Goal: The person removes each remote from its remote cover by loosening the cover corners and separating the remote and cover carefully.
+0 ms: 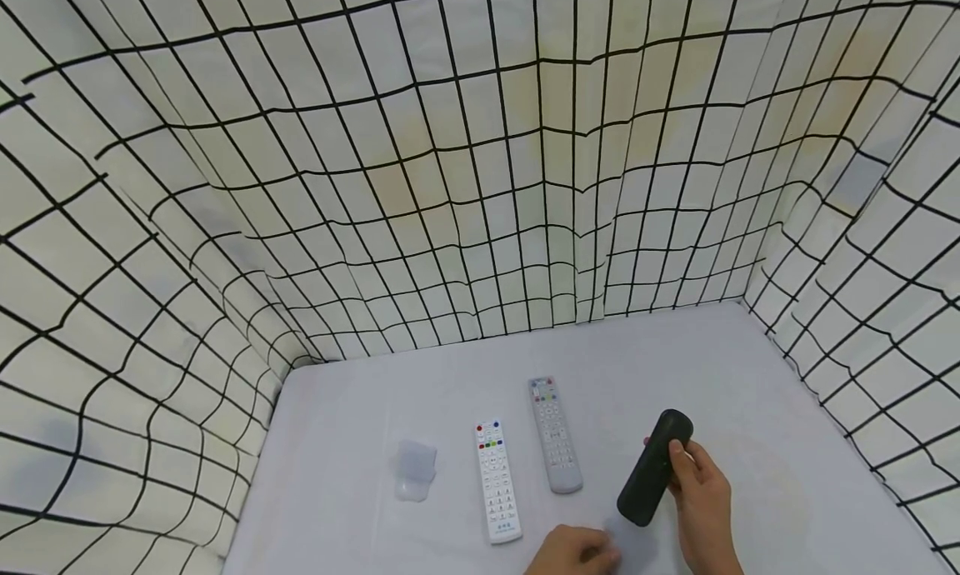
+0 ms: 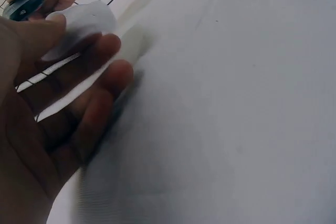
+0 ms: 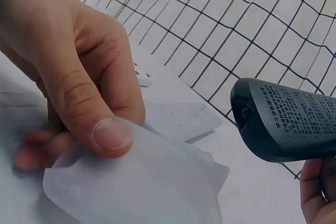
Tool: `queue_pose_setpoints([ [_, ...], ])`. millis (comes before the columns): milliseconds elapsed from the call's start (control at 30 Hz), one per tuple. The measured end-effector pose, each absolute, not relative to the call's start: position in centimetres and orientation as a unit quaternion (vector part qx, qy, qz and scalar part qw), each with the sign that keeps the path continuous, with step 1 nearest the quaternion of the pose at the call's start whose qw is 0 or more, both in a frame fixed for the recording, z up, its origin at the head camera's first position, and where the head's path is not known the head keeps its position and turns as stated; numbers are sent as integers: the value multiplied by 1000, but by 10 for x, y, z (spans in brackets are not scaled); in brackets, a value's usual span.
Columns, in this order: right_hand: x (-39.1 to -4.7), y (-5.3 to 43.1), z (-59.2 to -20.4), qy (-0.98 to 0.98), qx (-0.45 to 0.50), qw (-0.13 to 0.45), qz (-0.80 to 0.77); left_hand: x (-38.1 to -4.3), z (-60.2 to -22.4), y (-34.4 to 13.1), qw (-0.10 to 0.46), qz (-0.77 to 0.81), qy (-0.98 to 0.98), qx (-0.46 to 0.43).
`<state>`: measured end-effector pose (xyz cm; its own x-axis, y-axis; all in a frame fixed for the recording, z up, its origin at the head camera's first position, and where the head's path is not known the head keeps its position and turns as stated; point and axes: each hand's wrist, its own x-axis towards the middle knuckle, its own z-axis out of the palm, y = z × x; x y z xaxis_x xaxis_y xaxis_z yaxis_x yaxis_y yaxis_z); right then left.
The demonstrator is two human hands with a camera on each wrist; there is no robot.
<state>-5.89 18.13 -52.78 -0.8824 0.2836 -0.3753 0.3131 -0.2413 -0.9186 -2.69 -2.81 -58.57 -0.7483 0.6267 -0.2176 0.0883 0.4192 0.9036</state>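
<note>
My right hand [image 1: 701,500] grips a black remote control [image 1: 655,468], tilted above the table at the right. Rows of small print cover the face of this remote [image 3: 294,114] that shows in the right wrist view. Just left of it, my left hand [image 1: 573,550] pinches a translucent plastic sleeve [image 3: 157,182] between thumb and index finger, close below the remote's lower end. In the left wrist view the sleeve [image 2: 89,22] sticks out past the fingertips, the other fingers loosely bent.
A white remote control [image 1: 497,483] and a grey remote control [image 1: 555,433] lie keys up left of my hands. Farther left is another piece of translucent plastic [image 1: 415,471]. White cloth covers the table [image 1: 337,442], and grid-patterned curtains [image 1: 480,183] enclose it at the back and sides.
</note>
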Motion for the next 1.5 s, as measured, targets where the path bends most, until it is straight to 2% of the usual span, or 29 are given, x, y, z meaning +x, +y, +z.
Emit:
queue_pose_setpoints([
  [100,-59,181,-528,617,240,7,-750,-27,-579,-30,280,449,829,180],
  [233,-58,181,-529,617,235,3,-751,-28,-571,-32,255,375,879,150],
  [500,-57,179,-531,627,217,-2,-749,-29,-561,-43,191,296,922,163],
  [667,-55,177,-530,644,179,-3,-743,-29,-552,-46,138,292,930,176],
  [800,-53,174,-526,669,146,1,-729,-31,-545,-45,134,342,918,150],
  [933,-51,170,-523,684,115,-1,-720,-33,-542,-44,147,417,890,116],
  [1167,-45,163,-524,703,51,-7,-709,-37,-536,-42,215,596,768,91],
  [1500,-42,162,-531,698,-138,-42,-702,-37,-536,-36,254,711,644,119],
])
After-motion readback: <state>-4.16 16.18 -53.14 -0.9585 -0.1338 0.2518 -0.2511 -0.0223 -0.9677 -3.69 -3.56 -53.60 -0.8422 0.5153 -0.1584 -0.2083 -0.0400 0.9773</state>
